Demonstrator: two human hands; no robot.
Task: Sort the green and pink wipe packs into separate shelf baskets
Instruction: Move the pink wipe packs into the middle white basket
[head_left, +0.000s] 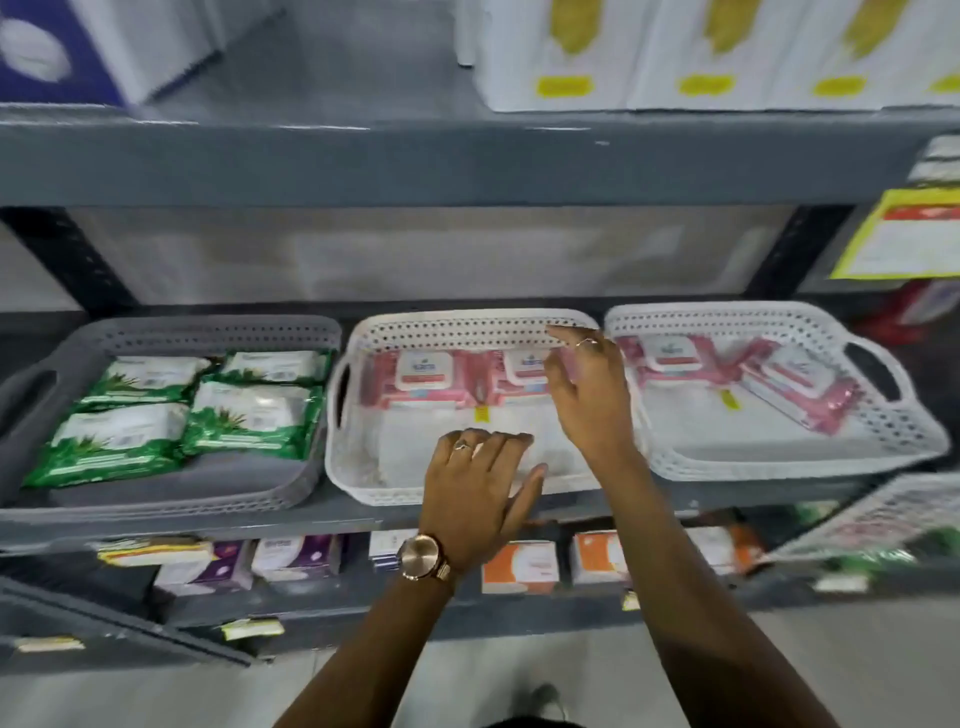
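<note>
Several green wipe packs lie in the grey basket at the left of the shelf. The middle white basket holds two pink wipe packs at its back. More pink packs lie in the right white basket. My left hand rests fingers spread over the front rim of the middle basket, holding nothing. My right hand hovers open above that basket's right side, next to the right-hand pink pack, fingers near its back rim. Neither hand grips a pack.
A grey shelf board runs above the baskets, with white and yellow boxes on it. Below, small purple and orange boxes line the lower shelf. Another white basket juts in at the lower right. A yellow tag hangs at the right.
</note>
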